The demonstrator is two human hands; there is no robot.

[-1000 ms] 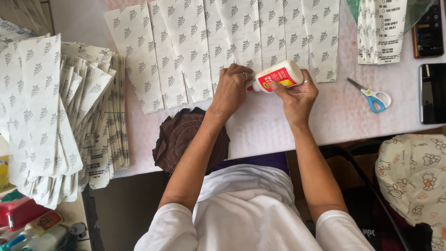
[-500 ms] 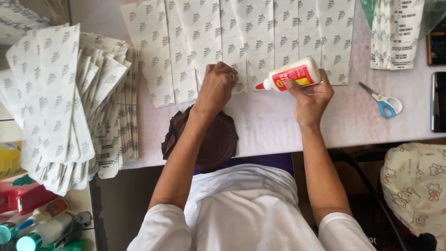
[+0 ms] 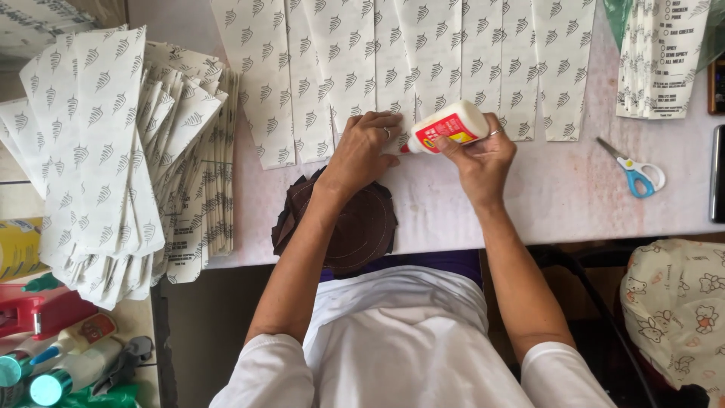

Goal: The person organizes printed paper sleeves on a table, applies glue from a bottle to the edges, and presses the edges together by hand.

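right hand (image 3: 477, 159) grip: glue bottle (image 3: 447, 127) | left hand (image 3: 364, 148): pressing paper bags (image 3: 377, 68), seemingly empty

Matt paper strips (image 3: 393, 68), glossy plastic bottle (image 3: 451, 127)

This looks like a small work spot at home where paper bags are made by hand. The bench (image 3: 574, 204) has a pale pink cover on it. A long row of flat white paper bags (image 3: 408, 68) with little leaf prints lies along the back of it. A big pile of the same bags (image 3: 113, 166) sits off to one side. Blue-handled scissors (image 3: 638, 174) lie on the bench, and a white glue bottle (image 3: 449, 127) is there too. More glue bottles (image 3: 68, 359) lie down low in the corner. A soft cloth with cartoon animals (image 3: 676, 310) looks homey.
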